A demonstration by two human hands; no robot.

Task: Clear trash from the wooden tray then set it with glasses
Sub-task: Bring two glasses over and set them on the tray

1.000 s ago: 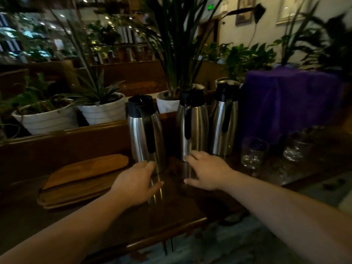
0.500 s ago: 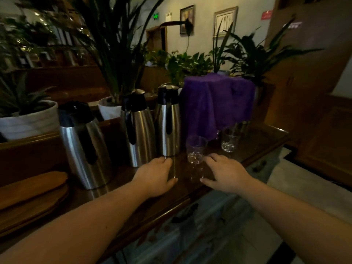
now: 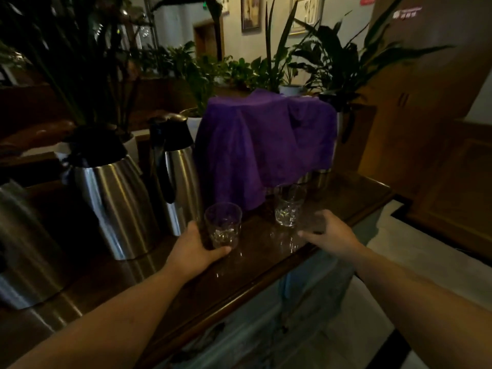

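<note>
Two clear cut glasses stand on the dark wooden counter (image 3: 266, 265). My left hand (image 3: 195, 247) is wrapped around the base of the near glass (image 3: 223, 225), with the thumb in front of it and the fingers behind. My right hand (image 3: 328, 233) is blurred, its fingers spread right beside the far glass (image 3: 288, 206), and I cannot tell whether they touch it. The wooden tray is out of view.
Steel thermos jugs (image 3: 114, 198) (image 3: 178, 182) stand close to the left of the near glass. A purple cloth (image 3: 266, 145) drapes over something just behind both glasses. Potted plants (image 3: 327, 62) line the back. The counter's front edge runs diagonally below my hands.
The view has swung right, so the tray has left the frame. My left hand has moved onto the near glass and closed around it. My right hand has reached towards the far glass.
</note>
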